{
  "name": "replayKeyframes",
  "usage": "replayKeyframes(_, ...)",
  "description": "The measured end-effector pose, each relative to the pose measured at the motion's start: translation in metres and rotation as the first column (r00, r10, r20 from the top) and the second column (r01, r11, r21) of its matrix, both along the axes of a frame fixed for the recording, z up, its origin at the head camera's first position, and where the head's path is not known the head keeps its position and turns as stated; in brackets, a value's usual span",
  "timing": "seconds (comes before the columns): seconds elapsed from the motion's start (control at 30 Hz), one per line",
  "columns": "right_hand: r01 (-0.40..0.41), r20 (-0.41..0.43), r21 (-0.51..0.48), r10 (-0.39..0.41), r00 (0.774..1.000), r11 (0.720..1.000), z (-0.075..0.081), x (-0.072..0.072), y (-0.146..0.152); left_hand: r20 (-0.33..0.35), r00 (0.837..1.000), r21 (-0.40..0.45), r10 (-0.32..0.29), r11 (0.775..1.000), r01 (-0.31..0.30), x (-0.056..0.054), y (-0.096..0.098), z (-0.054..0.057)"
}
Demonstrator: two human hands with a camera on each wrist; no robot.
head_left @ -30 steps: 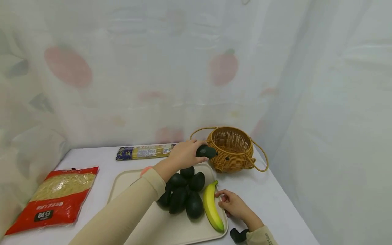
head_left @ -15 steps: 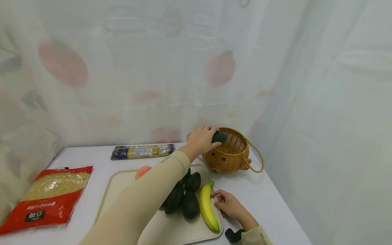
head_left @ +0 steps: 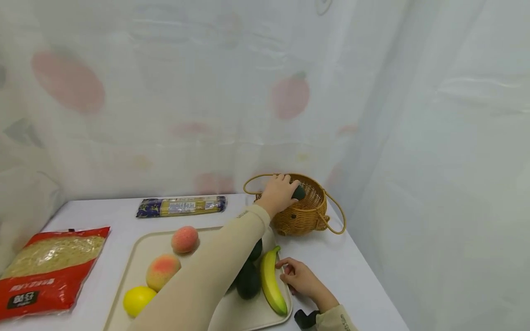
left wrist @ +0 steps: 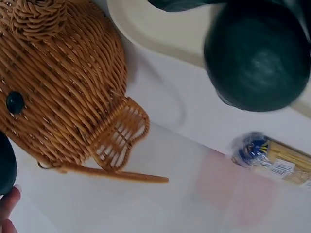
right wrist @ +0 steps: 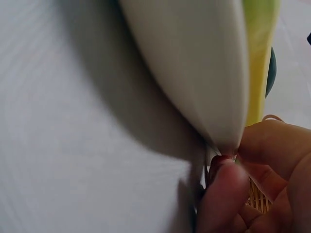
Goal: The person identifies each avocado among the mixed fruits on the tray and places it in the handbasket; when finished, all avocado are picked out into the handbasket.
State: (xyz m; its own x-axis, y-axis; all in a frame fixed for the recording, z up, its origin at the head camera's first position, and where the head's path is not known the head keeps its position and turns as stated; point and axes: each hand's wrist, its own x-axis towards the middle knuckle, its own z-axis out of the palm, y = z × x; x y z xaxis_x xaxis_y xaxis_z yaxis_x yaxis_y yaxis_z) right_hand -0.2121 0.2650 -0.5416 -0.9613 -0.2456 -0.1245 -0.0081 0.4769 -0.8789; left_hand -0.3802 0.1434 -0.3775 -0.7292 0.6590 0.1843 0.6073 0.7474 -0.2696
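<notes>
The brown, bowl-shaped wicker basket (head_left: 296,222) is rough and ribbed, its woven strands carrying a low sheen. Dark green, egg-shaped avocados (head_left: 298,192) look smooth and faintly glossy; the yellow, curved banana (head_left: 270,284) is smooth with a soft shine. The cream, round-cornered tray (head_left: 132,259) resembles smooth, satin plastic. Glossy plastic film wraps the red, rectangular bag (head_left: 47,280) and blue-ended, slim packet (head_left: 181,207); the beige sleeve (head_left: 203,280) is matt cloth

Left hand (head_left: 280,195), gripping an avocado (head_left: 299,192), has moved from the near side of the wicker basket (head_left: 296,221) to its mouth. Sleeve (head_left: 207,271) swung over with it, uncovering a lemon (head_left: 138,299) and two peaches (head_left: 163,271); most of the tray (head_left: 142,253)'s avocados (head_left: 248,281) now hidden.
</notes>
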Motion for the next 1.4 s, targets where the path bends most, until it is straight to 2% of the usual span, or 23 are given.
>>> replayKeyframes(0.13,-0.012,-0.014,-0.007,0.012,1.000,1.000,-0.001,0.000,-0.003,0.028,0.999,-0.023,0.026,0.999,-0.026,-0.003,0.006,-0.009)
replayKeyframes(0.27,-0.014,-0.008,0.002,0.014,1.000,1.000,-0.002,-0.001,-0.007,0.092,0.992,0.030,0.081,0.996,-0.084,-0.006,0.005,-0.018)
replayKeyframes(0.37,-0.019,-0.010,0.011,0.019,1.000,1.000,-0.003,-0.002,-0.008,0.155,0.981,0.066,0.119,0.989,-0.130,-0.009,0.004,-0.022)
replayKeyframes(0.53,-0.033,-0.019,0.027,0.034,0.999,0.999,-0.005,-0.003,-0.010,0.230,0.958,0.069,0.174,0.979,-0.194,-0.010,0.007,-0.021)
replayKeyframes(0.77,-0.033,-0.009,0.035,0.033,0.999,0.999,-0.002,-0.004,-0.014,0.294,0.925,0.057,0.241,0.962,-0.269,-0.012,0.008,-0.019)
replayKeyframes(0.87,-0.033,-0.012,0.047,0.033,0.999,0.998,-0.001,-0.004,-0.013,0.310,0.917,0.052,0.251,0.959,-0.280,-0.011,0.010,-0.018)
replayKeyframes(1.2,-0.030,-0.015,0.059,0.031,0.999,0.998,0.000,-0.003,-0.004,0.330,0.918,0.078,0.220,0.963,-0.258,-0.008,0.010,-0.016)
replayKeyframes(1.4,-0.018,-0.015,0.065,0.019,1.000,0.998,0.000,-0.003,0.002,0.311,0.941,0.150,0.136,0.970,-0.190,-0.005,-0.002,-0.010)
